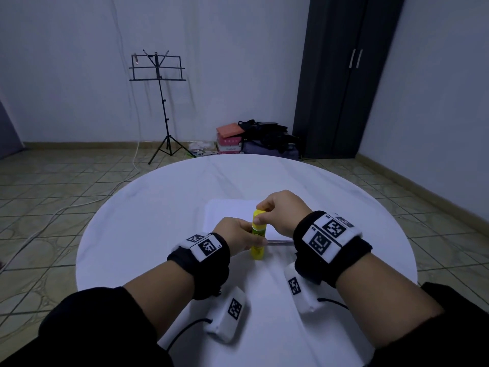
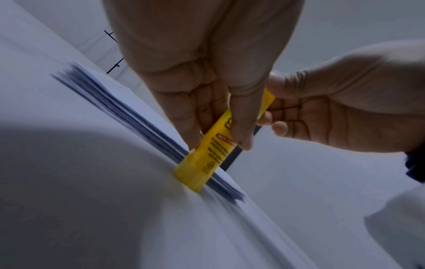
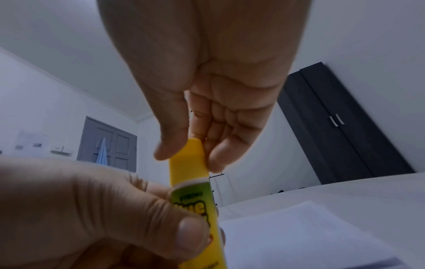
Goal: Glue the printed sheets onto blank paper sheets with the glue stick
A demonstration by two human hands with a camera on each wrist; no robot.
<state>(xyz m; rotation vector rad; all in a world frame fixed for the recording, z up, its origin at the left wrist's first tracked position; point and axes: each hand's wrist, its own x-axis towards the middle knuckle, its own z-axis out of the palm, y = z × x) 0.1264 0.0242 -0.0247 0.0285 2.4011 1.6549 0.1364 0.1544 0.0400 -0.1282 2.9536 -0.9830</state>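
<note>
- Glue stick (image 1: 257, 242): upright, base on table (image 1: 164, 207), at 6 o'clock edge of paper stack (image 1: 227, 215).
- Left hand (image 1: 232, 234): fingers grip barrel.
- Right hand (image 1: 283, 210): fingers pinch cap (image 3: 187, 162).

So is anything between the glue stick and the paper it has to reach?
Only its own cap. It is on the glue stick, pinched by the right hand while the left hand grips the barrel. The paper stack lies right behind, uncovered.
</note>
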